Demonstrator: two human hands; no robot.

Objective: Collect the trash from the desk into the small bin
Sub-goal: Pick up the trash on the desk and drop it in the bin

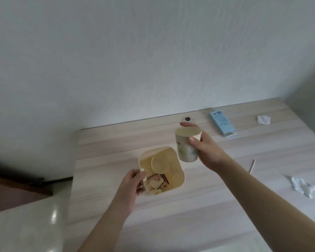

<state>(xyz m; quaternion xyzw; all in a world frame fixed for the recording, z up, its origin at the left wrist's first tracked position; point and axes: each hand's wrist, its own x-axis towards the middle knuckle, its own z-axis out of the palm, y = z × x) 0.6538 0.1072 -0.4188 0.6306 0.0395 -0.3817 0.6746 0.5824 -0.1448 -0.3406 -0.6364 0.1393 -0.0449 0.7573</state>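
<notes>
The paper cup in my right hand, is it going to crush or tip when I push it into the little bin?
The paper cup looks thin-walled and empty, so it is probably light and would dent under a hard squeeze from the right hand. The small bin already holds scraps, and the left hand grips its rim, so tipping seems unlikely.

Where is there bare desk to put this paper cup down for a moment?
The right hand holds the paper cup. Bare wood lies at the near edge, below the small bin that the left hand grips, and behind the bin toward the wall. The right side is crowded: blue box, tissues, straw, wrapper.
</notes>
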